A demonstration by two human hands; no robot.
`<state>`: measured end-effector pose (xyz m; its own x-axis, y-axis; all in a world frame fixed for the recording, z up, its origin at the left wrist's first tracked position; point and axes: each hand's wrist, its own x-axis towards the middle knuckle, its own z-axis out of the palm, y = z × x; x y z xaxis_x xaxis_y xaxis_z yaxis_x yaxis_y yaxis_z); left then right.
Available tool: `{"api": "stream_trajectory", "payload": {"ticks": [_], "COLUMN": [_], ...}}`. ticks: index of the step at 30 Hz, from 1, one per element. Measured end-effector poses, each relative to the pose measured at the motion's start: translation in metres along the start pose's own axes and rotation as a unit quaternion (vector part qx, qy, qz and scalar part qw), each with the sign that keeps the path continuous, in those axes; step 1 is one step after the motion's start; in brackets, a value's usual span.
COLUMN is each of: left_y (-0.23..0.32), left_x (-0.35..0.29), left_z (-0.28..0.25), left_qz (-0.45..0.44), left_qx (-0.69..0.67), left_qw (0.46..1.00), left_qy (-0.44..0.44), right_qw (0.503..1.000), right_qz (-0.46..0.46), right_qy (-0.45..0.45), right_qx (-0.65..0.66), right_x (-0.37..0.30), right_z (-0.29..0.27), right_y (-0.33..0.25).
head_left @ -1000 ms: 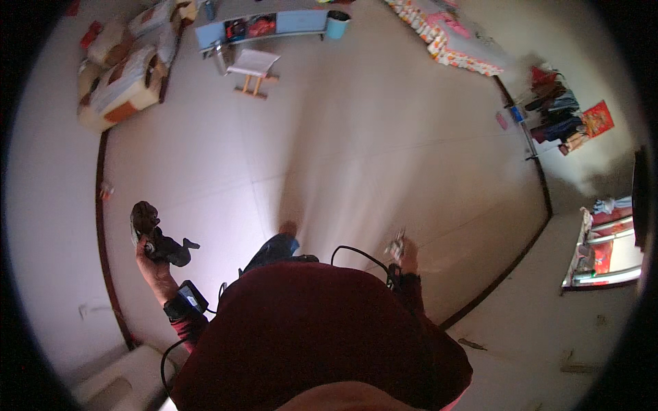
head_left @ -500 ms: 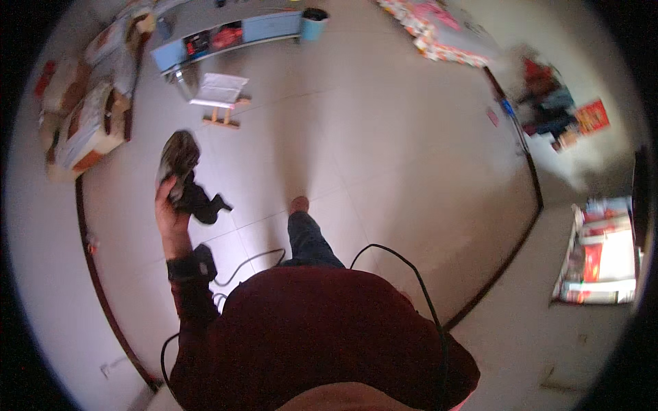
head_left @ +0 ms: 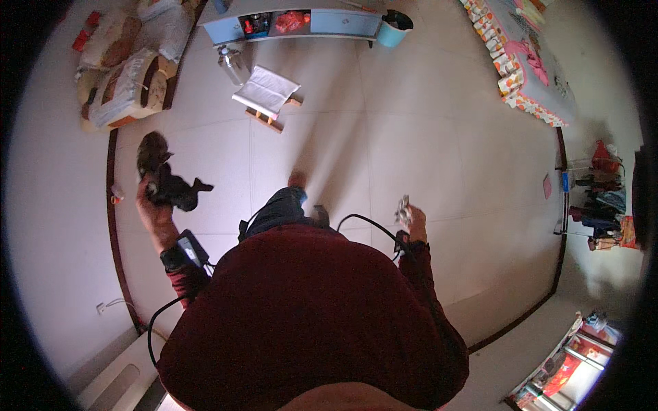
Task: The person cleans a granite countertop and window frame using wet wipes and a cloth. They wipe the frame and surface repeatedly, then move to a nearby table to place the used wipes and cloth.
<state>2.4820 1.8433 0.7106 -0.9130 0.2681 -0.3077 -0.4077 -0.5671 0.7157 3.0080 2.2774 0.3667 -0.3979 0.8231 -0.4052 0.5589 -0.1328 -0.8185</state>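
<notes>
My left hand (head_left: pixel 156 214), out to the left above the floor, is closed round a dark cloth bundle (head_left: pixel 177 192). Its upper part is brownish grey and bulky; a black end sticks out to the right. What kind of cloth it is, I cannot make out. On the other side, my right hand (head_left: pixel 416 225) grips a small crumpled whitish-grey piece (head_left: pixel 403 211), too small to name. Both wrists carry dark straps with boxes and black cables. The two hands are well apart, with my body in a dark red top between them.
A low stool with a white seat (head_left: pixel 269 89) stands ahead, beside a clear bottle (head_left: pixel 232 65). Behind are a blue-fronted low cabinet (head_left: pixel 343 24) and a light blue bin (head_left: pixel 389 35). A covered sofa (head_left: pixel 133 89) stands left; a bed (head_left: pixel 507 79) and hanging clothes (head_left: pixel 606 198) are right.
The view has turned left, so the room's things shift rightward. My right hand has come into view holding the whitish piece. My left hand still holds the dark bundle.
</notes>
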Motion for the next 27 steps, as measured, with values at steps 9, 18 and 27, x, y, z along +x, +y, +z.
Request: {"api": "stream_trajectory", "payload": {"ticks": [9, 18, 27], "left_y": [-0.055, -0.078, -0.01], "left_x": [0.159, 0.31, 0.417], "left_z": [0.061, 0.219, 0.261], "left_qz": [0.075, 0.097, 0.276], "left_qx": [0.025, 0.052, 0.128], "left_qw": [0.997, 0.994, 0.951], "left_qy": [0.023, 0.024, 0.055], "right_qw": [0.992, 0.96, 0.946], "right_qz": [-0.084, 0.112, 0.014], "right_qy": [-0.022, 0.0, -0.022], "right_qx": [-0.09, 0.256, 0.322], "right_x": [0.141, 0.258, 0.501], "right_z": [-0.012, -0.059, -0.04], "right_y": [-0.164, -0.246, -0.325]}}
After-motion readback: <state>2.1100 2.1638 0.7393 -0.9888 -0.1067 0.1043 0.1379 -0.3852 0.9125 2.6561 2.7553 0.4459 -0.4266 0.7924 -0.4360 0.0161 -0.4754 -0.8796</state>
